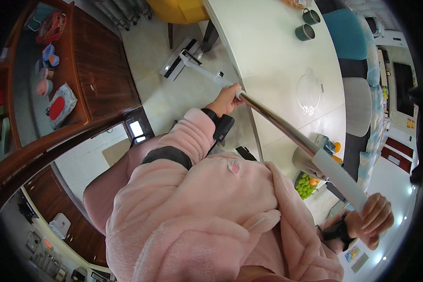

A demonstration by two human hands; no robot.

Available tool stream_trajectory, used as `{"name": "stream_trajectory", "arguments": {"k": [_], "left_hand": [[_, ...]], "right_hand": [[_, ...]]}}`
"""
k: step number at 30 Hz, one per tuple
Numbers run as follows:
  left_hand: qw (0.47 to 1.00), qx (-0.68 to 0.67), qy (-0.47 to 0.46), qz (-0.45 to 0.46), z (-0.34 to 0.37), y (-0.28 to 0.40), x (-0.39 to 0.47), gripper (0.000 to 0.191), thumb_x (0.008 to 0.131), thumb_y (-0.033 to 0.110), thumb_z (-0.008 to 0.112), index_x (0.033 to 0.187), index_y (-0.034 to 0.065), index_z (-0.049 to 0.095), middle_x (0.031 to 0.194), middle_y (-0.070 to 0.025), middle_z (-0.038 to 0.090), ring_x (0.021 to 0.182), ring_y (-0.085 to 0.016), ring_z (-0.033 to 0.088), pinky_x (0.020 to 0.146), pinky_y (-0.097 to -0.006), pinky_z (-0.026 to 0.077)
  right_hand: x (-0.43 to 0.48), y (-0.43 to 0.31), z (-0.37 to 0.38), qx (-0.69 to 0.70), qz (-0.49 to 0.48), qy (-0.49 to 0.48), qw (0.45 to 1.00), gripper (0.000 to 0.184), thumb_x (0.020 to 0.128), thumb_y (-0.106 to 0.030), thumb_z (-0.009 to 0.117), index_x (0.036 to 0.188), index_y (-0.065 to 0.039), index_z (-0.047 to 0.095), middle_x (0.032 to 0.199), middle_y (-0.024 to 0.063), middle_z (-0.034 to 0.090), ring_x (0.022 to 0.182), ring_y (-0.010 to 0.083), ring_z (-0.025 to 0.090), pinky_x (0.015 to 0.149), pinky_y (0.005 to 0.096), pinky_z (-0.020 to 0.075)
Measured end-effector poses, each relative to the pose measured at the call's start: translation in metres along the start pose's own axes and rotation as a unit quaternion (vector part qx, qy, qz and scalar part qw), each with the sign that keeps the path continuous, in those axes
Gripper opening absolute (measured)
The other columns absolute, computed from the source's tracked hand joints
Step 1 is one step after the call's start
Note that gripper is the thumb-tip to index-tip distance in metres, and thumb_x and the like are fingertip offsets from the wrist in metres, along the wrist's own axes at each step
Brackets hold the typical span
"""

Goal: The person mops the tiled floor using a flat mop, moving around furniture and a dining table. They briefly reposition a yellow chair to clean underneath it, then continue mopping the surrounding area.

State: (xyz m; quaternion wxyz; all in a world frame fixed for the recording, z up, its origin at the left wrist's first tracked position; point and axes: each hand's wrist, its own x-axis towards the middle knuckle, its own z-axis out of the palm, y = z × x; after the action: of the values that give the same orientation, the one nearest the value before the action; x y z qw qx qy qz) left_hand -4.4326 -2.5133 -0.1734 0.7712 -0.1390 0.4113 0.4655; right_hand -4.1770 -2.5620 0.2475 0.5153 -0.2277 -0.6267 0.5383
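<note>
My left hand [229, 100] is closed around the pole of a flat floor mop [278, 118], at a white collar near the table edge. My right hand [375, 222] grips the white handle end of the same pole at the lower right. The pole slants across the view, metal in the middle and white towards both ends. Its wide flat mop head [181, 59] lies on the tiled floor [162, 95], between the wooden cabinet and a table leg. Black devices are strapped to both wrists.
A white dining table [268, 63] stands close on the right, bearing two dark mugs [305, 32], green grapes [306, 187] and a metal container [301, 160]. A yellow chair [179, 10] is beyond the mop head. The wooden cabinet [102, 60] stands left; a pink chair [105, 190] is beside me.
</note>
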Motion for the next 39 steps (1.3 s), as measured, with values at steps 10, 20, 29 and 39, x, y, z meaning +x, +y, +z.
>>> {"name": "stream_trajectory", "arguments": {"k": [10,20,29,39], "left_hand": [[0.993,0.086,-0.050,-0.064,-0.005,-0.084,-0.050,0.022,0.084,0.026,0.052,0.089,0.0049,0.053,0.079,-0.0074,0.060,0.067,-0.019,0.062,0.064,-0.0317,0.055],[0.957,0.119,-0.168,-0.204,0.022,-0.185,-0.062,0.024,0.084,0.027,0.057,0.088,0.0039,0.058,0.078,-0.0041,0.061,0.075,-0.015,0.062,0.069,-0.0277,0.053],[0.982,0.011,-0.159,-0.101,-0.008,-0.166,-0.049,0.010,0.083,0.015,0.060,0.079,0.0054,0.057,0.076,-0.0043,0.061,0.069,-0.014,0.060,0.067,-0.0264,0.051],[0.989,0.106,-0.093,-0.039,-0.005,-0.092,0.009,0.012,0.080,0.018,0.062,0.082,0.0075,0.056,0.075,-0.0017,0.058,0.070,-0.013,0.059,0.067,-0.0277,0.051]], "right_hand": [[-0.062,-0.073,-0.016,-0.023,0.001,-0.002,1.000,0.029,0.061,-0.021,0.065,0.047,-0.019,0.040,0.038,-0.0081,0.046,0.032,0.0027,0.044,0.045,0.0136,0.0405],[-0.115,-0.129,-0.004,-0.065,-0.013,0.049,0.997,0.022,0.076,-0.023,0.059,0.064,-0.013,0.045,0.051,-0.0037,0.043,0.045,0.0098,0.043,0.050,0.0267,0.0359],[-0.106,-0.112,0.019,0.020,-0.144,-0.107,0.984,0.027,0.077,-0.025,0.063,0.062,-0.014,0.044,0.051,-0.0052,0.047,0.047,0.0086,0.049,0.050,0.0250,0.0426],[-0.124,-0.050,0.053,-0.161,-0.147,0.046,0.975,0.034,0.065,-0.028,0.075,0.053,-0.017,0.045,0.044,-0.0066,0.049,0.040,0.0045,0.045,0.048,0.0150,0.0366]]}}
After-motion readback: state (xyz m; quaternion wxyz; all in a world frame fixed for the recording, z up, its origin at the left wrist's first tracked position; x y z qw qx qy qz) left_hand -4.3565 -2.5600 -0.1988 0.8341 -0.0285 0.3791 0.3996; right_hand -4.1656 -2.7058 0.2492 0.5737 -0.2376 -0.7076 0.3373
